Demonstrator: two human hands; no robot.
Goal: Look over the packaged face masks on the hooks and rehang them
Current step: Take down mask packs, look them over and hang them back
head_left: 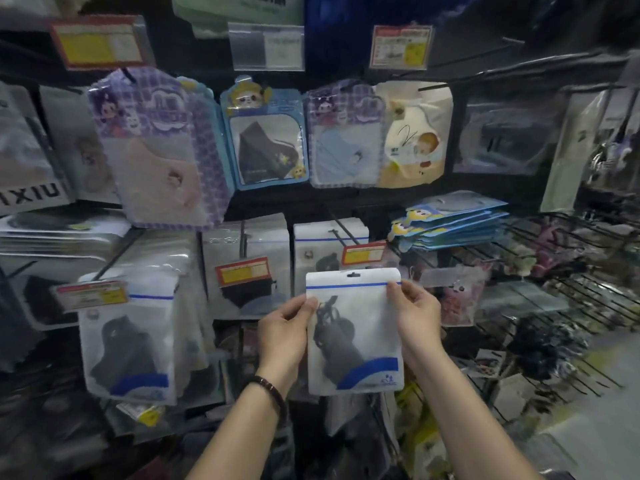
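A dark bracelet (272, 396) of small round beads rings the wrist behind the left grip (284, 332). The left forearm (239, 438) and the right forearm (467, 410) are bare.

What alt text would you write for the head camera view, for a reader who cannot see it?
A person's left hand and right hand pinch the side edges of a white pouch holding a black mask, upright. Other packaged masks and price tags hang behind it.
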